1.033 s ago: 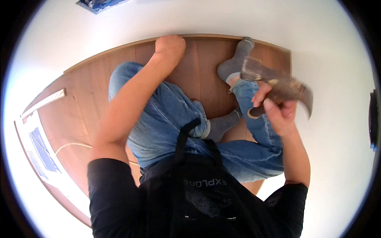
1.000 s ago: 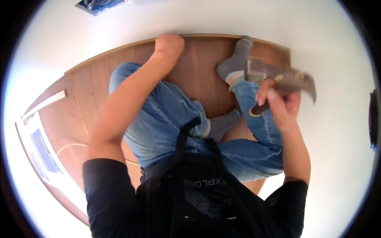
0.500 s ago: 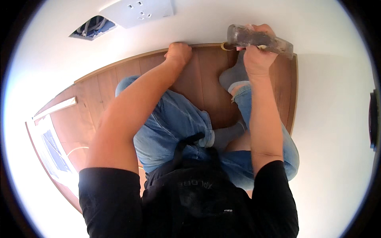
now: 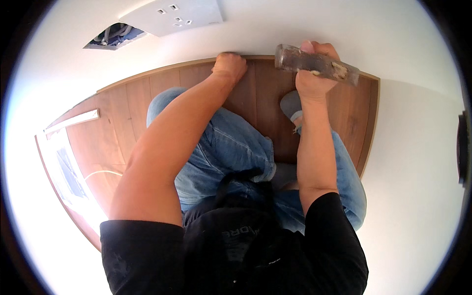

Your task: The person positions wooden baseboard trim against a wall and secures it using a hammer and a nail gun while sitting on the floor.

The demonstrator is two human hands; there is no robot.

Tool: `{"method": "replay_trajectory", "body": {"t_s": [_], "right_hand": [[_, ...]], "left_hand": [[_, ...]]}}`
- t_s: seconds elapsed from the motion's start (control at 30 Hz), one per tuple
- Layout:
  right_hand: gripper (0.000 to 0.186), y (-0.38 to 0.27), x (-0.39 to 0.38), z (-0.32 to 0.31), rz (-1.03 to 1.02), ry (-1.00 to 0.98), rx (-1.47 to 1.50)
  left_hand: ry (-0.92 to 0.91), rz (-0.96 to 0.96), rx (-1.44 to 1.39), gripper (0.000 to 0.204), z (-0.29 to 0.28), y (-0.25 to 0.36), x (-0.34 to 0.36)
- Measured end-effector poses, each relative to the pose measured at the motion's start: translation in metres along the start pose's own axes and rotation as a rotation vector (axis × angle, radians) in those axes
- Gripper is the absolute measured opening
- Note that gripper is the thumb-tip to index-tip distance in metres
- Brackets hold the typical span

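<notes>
My left hand (image 4: 228,68) is closed at the thin wooden trim (image 4: 172,66) along the wall's foot; whatever its curled fingers may hold is hidden. To its right, my right hand (image 4: 314,84) grips a worn, dark steel hammer (image 4: 305,61), whose head is held crosswise just above the trim, close to the white wall (image 4: 265,37). Beneath that arm a grey-socked foot (image 4: 289,102) rests on the brown plank floor (image 4: 263,103), partly hidden by the forearm. My bent legs in jeans (image 4: 236,142) lie between both arms.
A white socket plate (image 4: 191,14) and an open wall box with cables (image 4: 114,37) are above the trim. At left lie a pale strip (image 4: 73,123), a white sheet (image 4: 69,167) and a cream cable (image 4: 101,174). A wall meets the floor at right; a dark object (image 4: 461,147) sits at the rim.
The hammer has risen from over my right leg toward the wall and trim. My left hand has shifted slightly right, and the socked foot has drawn back from the trim.
</notes>
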State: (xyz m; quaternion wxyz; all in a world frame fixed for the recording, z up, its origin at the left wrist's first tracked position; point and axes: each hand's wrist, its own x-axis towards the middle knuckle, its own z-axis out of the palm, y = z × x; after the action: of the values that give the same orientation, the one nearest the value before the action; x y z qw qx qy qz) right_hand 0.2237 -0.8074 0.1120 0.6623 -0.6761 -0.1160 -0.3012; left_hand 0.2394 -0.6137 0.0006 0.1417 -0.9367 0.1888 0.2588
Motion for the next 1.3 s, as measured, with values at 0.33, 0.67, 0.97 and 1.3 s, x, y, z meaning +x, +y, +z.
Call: {"method": "replay_trajectory", "body": {"t_s": [0.33,0.67,0.97,1.3], "right_hand": [[0.022,0.014,-0.001,-0.002,-0.178,-0.025,-0.081],[0.039,-0.048,-0.008,-0.031,0.087,-0.289,-0.380],[0.037,-0.080,0.008,-0.141,-0.053,-1.505,-1.047],[0.048,-0.014,-0.001,-0.100,-0.049,-1.699,-1.085]], "left_hand": [[0.051,-0.066,-0.189,0.026,-0.033,-0.001,-0.009],[0.110,0.016,-0.029,0.026,-0.036,-0.004,-0.017],[0.035,0.128,-0.077,0.024,-0.040,0.002,-0.017],[0.026,0.152,-0.075,0.021,-0.041,-0.003,-0.023]]}}
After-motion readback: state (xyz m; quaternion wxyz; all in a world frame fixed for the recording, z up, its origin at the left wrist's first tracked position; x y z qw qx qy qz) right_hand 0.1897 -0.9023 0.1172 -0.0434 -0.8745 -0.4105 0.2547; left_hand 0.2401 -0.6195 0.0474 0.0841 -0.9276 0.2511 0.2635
